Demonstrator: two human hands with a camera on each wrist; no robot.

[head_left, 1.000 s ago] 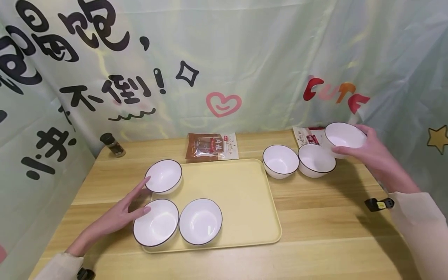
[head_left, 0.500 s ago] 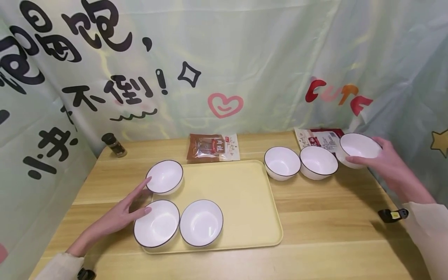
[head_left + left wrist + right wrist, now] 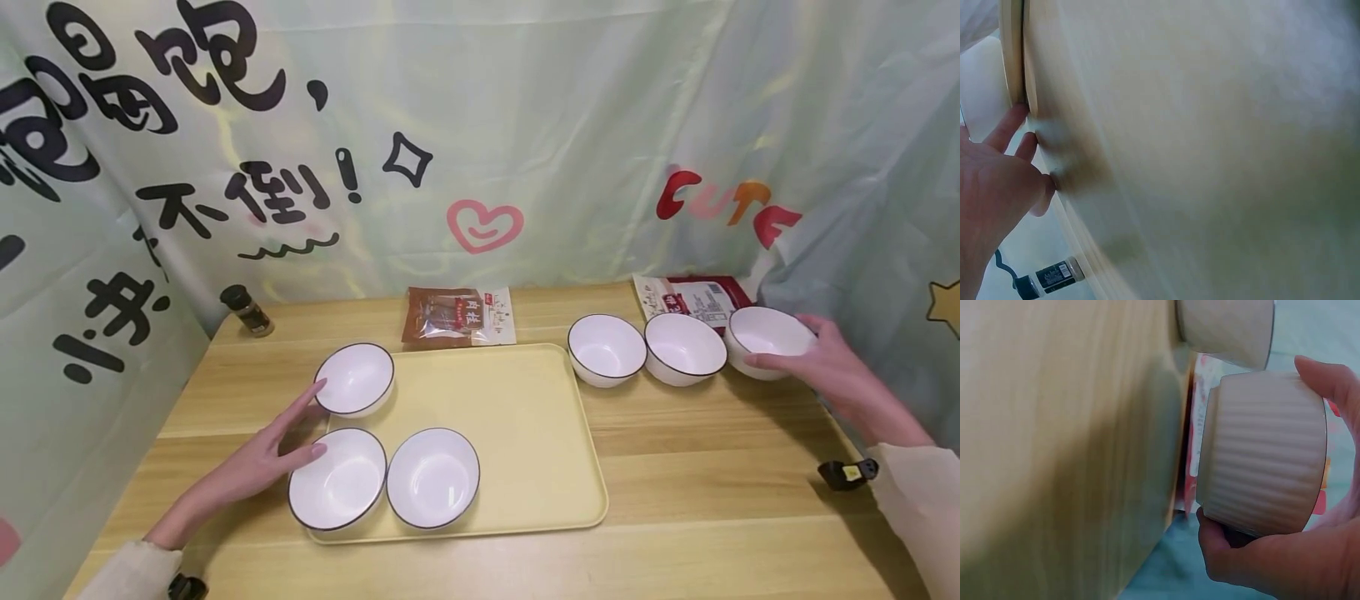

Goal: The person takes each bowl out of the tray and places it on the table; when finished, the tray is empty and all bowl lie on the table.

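My right hand [image 3: 843, 375] grips a white dark-rimmed bowl [image 3: 768, 333] at the right end of a row, thumb on the near side. In the right wrist view the fingers curl round the ribbed bowl [image 3: 1266, 450]. Beside it stand a middle bowl [image 3: 684, 346] and another bowl [image 3: 606, 348]. My left hand [image 3: 243, 467] is spread at the tray's left side, fingertips at the upper bowl [image 3: 354, 379] and thumb over the rim of the lower bowl [image 3: 337, 479]. A third bowl [image 3: 432, 477] sits right of that on the yellow tray [image 3: 525, 433].
Behind the tray lies a brown-and-white packet [image 3: 459, 317]. A red-and-white packet [image 3: 701, 300] lies behind the right row of bowls. A dark-capped jar [image 3: 247, 311] lies at the back left. A printed curtain [image 3: 570, 150] hangs behind the table [image 3: 675, 467].
My right hand has moved right and down with its bowl, which now stands lower, beside the middle bowl of the row. The left hand has stayed in place at its bowls.
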